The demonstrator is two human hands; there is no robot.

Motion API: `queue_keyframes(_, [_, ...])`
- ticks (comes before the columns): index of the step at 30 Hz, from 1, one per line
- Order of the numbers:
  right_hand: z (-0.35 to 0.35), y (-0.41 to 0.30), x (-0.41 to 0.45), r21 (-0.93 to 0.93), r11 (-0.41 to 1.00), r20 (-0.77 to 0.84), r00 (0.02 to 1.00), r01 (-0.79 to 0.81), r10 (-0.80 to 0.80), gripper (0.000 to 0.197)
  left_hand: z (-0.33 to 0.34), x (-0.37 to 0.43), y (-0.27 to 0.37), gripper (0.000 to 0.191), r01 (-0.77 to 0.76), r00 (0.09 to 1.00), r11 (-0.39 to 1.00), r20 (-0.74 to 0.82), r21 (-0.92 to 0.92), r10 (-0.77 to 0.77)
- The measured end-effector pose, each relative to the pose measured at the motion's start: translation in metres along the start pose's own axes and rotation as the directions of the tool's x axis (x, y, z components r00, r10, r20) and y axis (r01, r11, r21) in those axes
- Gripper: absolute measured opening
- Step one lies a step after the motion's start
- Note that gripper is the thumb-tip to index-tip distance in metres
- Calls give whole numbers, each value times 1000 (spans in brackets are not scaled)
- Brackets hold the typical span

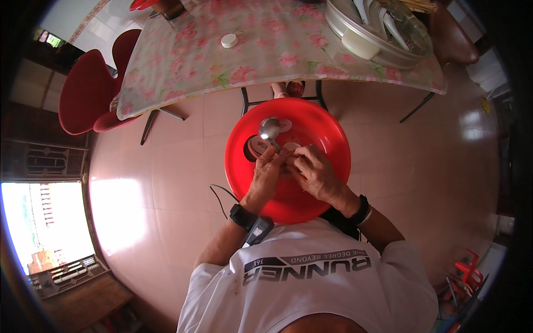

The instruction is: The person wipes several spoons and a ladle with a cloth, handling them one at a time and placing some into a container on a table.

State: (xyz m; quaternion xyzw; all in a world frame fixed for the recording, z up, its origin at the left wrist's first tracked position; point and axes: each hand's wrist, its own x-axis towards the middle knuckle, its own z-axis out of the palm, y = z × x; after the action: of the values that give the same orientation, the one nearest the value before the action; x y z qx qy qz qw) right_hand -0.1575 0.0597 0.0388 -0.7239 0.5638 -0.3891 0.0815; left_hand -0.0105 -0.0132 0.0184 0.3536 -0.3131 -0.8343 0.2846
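A red plastic basin (329, 183) sits before me, and both hands are over it. My left hand (266, 168) grips the short stem of a shiny rounded metal piece (270, 127), which looks like a ladle bowl. The fingers of my right hand (314, 168) are bent close against the left fingertips. Whether something small is pinched there is hidden. Left of the metal piece, a round pinkish container with a printed top (257, 145) rests in the basin. Two pale discs lie in it as well: one white disc (285, 125) behind the metal piece, another (291, 146) partly behind my fingers.
A table with a flowered cover (266, 58) stands ahead, bearing a white cap (229, 41) and a large pale pot (366, 45) with spoons. A red chair (85, 93) is at left. Behind the basin, part of a person's foot (280, 89) shows. A black cable (220, 189) hangs at left.
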Motion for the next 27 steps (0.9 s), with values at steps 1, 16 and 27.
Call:
queue_keyframes(1, [-1,0,0,-1,1000,0,1000,-1,1,24,2,-1,2,14,3,1000,1000,-9,21,-3])
queue_keyframes(16, [-13,10,-4,405,522,413,659,-751,628,12,-6,-5,24,16,-331,937,936,-70,122,341])
queue_keyframes(27, [19,12,-6,-41,993,-8,994,-113,113,38,4,3,17,17,-297,953,953,-48,56,300])
